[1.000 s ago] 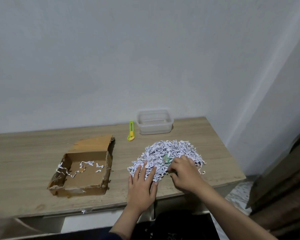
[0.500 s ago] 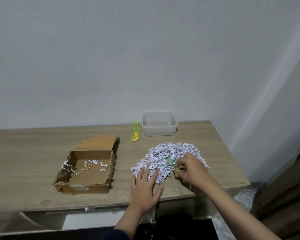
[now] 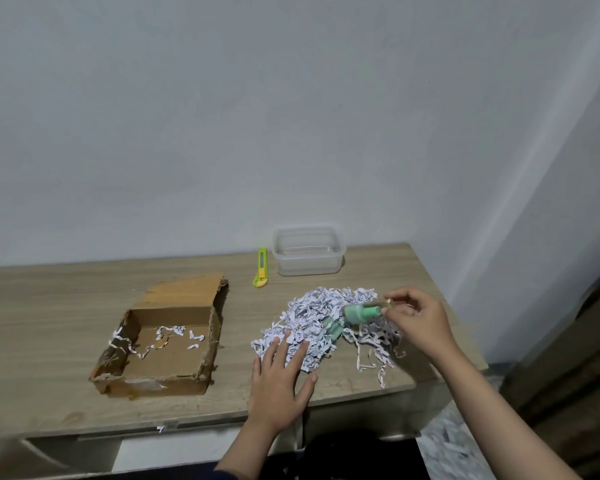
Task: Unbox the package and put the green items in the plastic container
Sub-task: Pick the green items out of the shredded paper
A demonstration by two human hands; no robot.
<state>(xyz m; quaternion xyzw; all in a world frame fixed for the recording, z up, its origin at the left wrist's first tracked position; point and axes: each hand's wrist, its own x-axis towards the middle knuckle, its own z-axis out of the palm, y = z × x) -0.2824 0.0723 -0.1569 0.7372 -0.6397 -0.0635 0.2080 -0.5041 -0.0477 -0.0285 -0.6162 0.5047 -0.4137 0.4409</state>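
Between the right hand's (image 3: 418, 315) fingers (image 3: 394, 306), pinched by its pale yellowish end: a small green item (image 3: 359, 313), lifted just clear of the shredded paper (image 3: 312, 320), green body pointing away from the fingertips. Just below and left of that pinch, half sunk in the shreds, a second green item (image 3: 333, 328). Left hand (image 3: 281, 379) flat, fingers straight and spread, pressing the near edge of the pile onto the surface (image 3: 49, 341). Beyond the pinch, well apart, the plastic container (image 3: 309, 251), open-topped, with a yellow-green cutter (image 3: 261, 267) just beside it; far off to the left of the left hand, the opened cardboard box (image 3: 160, 341) with a few stray shreds inside. Best handled, by this reading: keep the pinch firm, since only the end is held and the heavier green part could swing or slip; lift straight up to shed clinging strips; carry over the pile, lower well inside the container wall before letting go; keep the left palm down against scatter. Against half a second ago: item then low in the shreds at the fingertips, barely showing; now raised and plainly exposed, right hand higher and further right, some strips dragged out toward the near right edge.
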